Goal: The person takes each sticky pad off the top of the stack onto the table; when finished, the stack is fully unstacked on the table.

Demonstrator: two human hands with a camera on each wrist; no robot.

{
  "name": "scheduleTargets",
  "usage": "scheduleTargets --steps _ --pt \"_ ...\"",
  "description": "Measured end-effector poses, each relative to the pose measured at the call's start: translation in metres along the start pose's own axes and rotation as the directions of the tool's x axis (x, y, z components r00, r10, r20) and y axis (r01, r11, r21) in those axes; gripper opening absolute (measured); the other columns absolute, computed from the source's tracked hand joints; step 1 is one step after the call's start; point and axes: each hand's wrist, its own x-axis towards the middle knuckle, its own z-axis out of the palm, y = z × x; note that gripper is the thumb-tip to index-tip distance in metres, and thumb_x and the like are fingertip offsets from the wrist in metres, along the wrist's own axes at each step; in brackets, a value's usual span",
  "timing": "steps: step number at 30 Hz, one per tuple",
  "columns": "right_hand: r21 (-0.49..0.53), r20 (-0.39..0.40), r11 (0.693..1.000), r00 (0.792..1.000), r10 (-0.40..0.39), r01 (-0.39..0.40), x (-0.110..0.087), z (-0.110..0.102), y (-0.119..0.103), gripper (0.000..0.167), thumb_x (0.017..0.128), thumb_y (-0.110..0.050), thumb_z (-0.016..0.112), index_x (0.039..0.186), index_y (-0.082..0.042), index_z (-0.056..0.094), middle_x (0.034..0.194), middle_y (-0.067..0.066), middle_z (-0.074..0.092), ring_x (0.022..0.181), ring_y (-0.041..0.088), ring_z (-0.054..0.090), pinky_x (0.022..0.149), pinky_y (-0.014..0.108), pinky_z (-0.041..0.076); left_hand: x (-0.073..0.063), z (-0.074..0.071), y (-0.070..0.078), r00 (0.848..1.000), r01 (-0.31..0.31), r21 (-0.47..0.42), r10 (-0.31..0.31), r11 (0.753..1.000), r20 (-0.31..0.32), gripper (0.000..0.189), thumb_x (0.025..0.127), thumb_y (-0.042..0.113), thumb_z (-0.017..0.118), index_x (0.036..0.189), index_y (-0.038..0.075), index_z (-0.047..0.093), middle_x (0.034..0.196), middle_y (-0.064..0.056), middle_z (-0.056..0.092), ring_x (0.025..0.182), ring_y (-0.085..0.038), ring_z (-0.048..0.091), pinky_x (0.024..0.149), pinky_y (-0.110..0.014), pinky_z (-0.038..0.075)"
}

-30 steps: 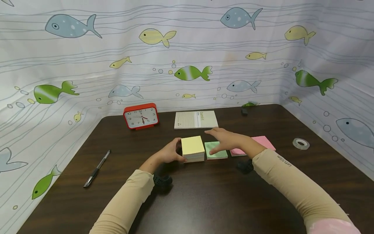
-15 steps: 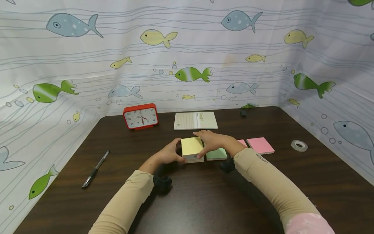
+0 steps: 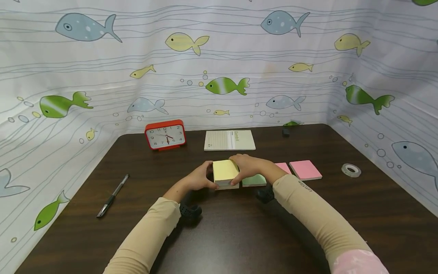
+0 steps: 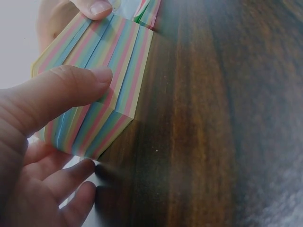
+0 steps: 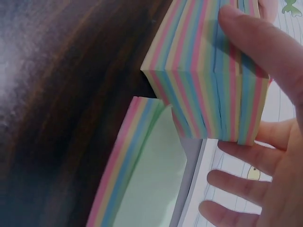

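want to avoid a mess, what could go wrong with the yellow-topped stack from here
The yellow-topped stack of paper pads shows seams between layers, so pads might slide apart if the fingers press unevenly. The right hand is close to the green-topped pad and could nudge it.

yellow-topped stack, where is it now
In the head view, the yellow-topped stack sits just below centre, between the left hand and the right hand, left of the green pad.

Beige sleeves (image 3: 147, 232), dark lettering (image 3: 305, 186), pink fabric (image 3: 359, 262), black wrist pieces (image 3: 191, 212), perhaps perforated
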Motion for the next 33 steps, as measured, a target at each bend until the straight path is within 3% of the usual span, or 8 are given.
scheduleTargets --steps 14,22,33 --pt "-0.066 -0.091 0.989 0.987 0.129 -0.136 -0.015 0.004 0.004 0.086 0.058 -0.056 0.070 0.122 -0.004 0.043 0.096 0.002 0.048 0.076 0.015 0.045 0.060 0.031 0.040 0.006 0.000 0.001 0.999 0.037 0.019 -0.037 0.999 -0.018 0.082 0.061 0.003 0.078 0.126 0.000 0.028 0.123 -0.014 0.040 0.114 -0.024 0.042 0.093 -0.038 0.032" --pt "-0.097 -0.130 0.986 0.984 0.119 -0.133 -0.026 0.007 0.008 0.085 0.057 -0.058 0.069 0.119 -0.004 0.046 0.095 0.001 0.049 0.074 0.014 0.045 0.057 0.029 0.039 0.005 0.001 0.001 0.999 0.039 0.025 -0.038 0.999 -0.017 0.084 0.061 0.004 0.078 0.128 -0.001 0.027 0.124 -0.015 0.038 0.116 -0.025 0.040 0.093 -0.038 0.032" --pt "-0.066 -0.130 0.991 0.985 0.110 -0.119 -0.046 0.013 0.003 0.081 0.059 -0.054 0.069 0.118 -0.004 0.046 0.098 0.001 0.051 0.074 0.014 0.046 0.059 0.029 0.039 0.003 0.001 0.002 0.998 0.063 0.035 -0.062 0.997 -0.016 0.086 0.062 0.005 0.078 0.130 0.000 0.024 0.125 -0.015 0.037 0.116 -0.025 0.039 0.093 -0.038 0.032"
